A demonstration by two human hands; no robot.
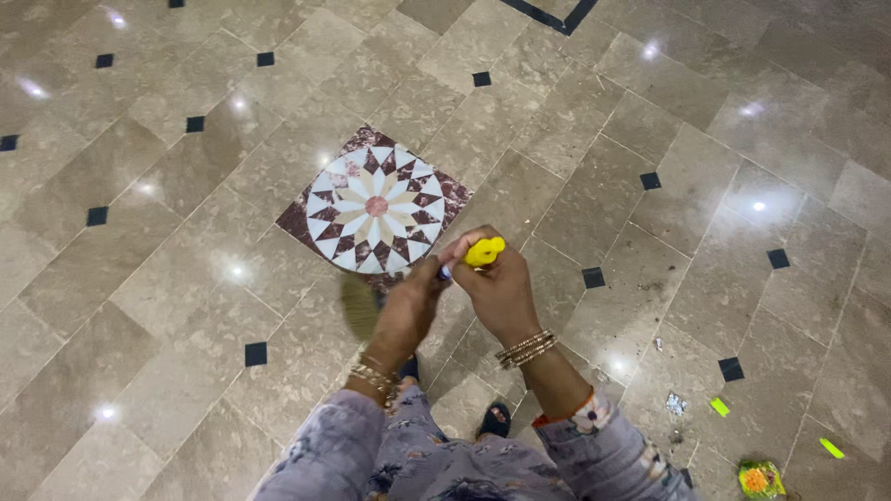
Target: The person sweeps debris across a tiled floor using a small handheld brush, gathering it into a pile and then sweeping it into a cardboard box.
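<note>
The broom (461, 260) stands nearly on end under the camera, so its long axis runs almost straight down from the yellow cap at the top of the handle to the floor; the handle itself is mostly hidden by the hands, with only a short bluish stretch showing beside the cap. A blurred fan of tan bristles (359, 306) shows low to the left of the left wrist, just above the floor. The right hand (497, 288) is closed around the top of the handle just under the cap, and the left hand (413, 301) is closed on the handle right beside it, the two hands touching. Both wrists wear gold bangles, and the sleeves are grey with a flower print. The floor (139, 306) is glossy beige marble laid on the diagonal with small black square insets, ceiling lights mirrored in it. A round star-patterned inlay (376, 206) in a dark red square lies just beyond the hands. Scraps of litter (759, 478), green, yellow and silver, lie at the lower right, well apart from the broom.
</note>
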